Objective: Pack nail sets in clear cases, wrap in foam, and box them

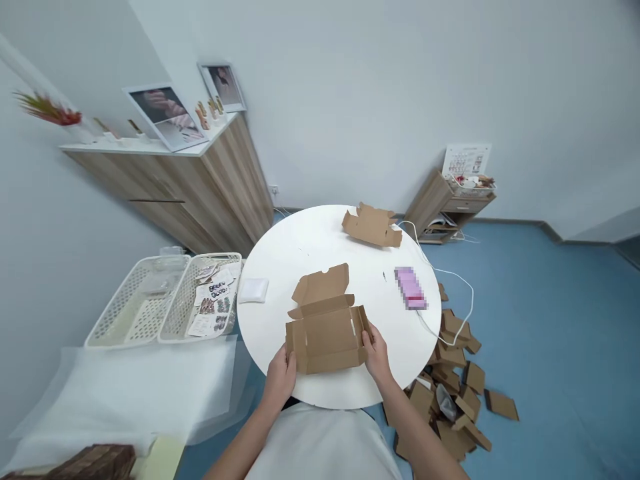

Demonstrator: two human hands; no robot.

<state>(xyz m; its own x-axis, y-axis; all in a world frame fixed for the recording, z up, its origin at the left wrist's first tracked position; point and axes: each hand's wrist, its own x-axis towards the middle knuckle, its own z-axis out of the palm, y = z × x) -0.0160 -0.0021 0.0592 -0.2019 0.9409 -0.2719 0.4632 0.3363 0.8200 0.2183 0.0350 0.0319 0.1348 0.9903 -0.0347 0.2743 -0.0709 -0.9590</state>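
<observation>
An open brown cardboard box (326, 330) with its lid flap raised lies near the front edge of the round white table (310, 247). My left hand (281, 375) grips the box's left front corner, fingers closed on the wall. My right hand (376, 352) holds the right side wall, fingers pressed on the cardboard. A second, partly folded cardboard box (373, 225) lies at the table's far side. A small white pad (253, 290) lies at the table's left edge, and a blurred pink object (411, 287) lies to the right.
Two white plastic baskets (165, 303) stand left of the table, one holding printed cards. Several flat cardboard blanks (457, 380) are heaped on the blue floor at the right. A white cable (450, 280) trails off the table. Wooden cabinets stand against the walls.
</observation>
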